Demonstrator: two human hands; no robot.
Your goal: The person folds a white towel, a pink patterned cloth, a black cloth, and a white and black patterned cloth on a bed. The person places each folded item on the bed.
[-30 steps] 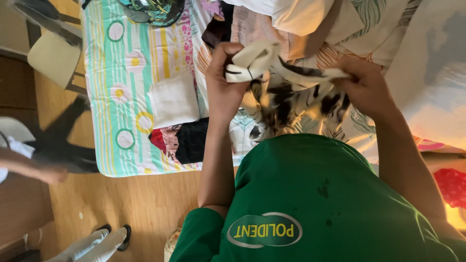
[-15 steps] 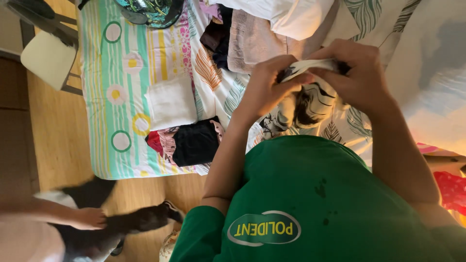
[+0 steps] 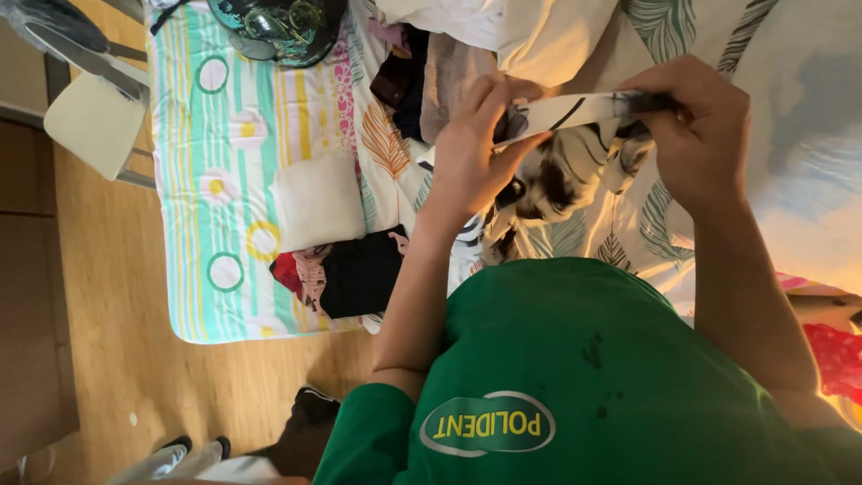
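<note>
I see both hands raised over the bed [image 3: 224, 180]; the left hand [image 3: 471, 148] and the right hand [image 3: 700, 135] hold one black-and-white cloth [image 3: 561, 157] between them; each grip is pressed together, pinching the cloth's top edge, which runs taut from hand to hand; the rest of the cloth hangs below in loose folds, just above the leaf-print sheet [image 3: 628, 242]. The left thumb lies on the near face of the cloth, fingers curled behind it; the right fingers fold over the far end, so I cannot tell how much of it they cover.

To the left of the hands, on the striped sheet, lies a white folded towel [image 3: 319, 198]; just below it sit a black garment [image 3: 364, 274] and a red one [image 3: 287, 274], touching each other; a dark patterned bag [image 3: 278, 27] rests at the top edge; a pale pillow [image 3: 539, 31] lies above the cloth. On the wood floor [image 3: 108, 341], beside the bed, stands a chair [image 3: 90, 117]; another person's shoes [image 3: 193, 449] show at the bottom edge.
</note>
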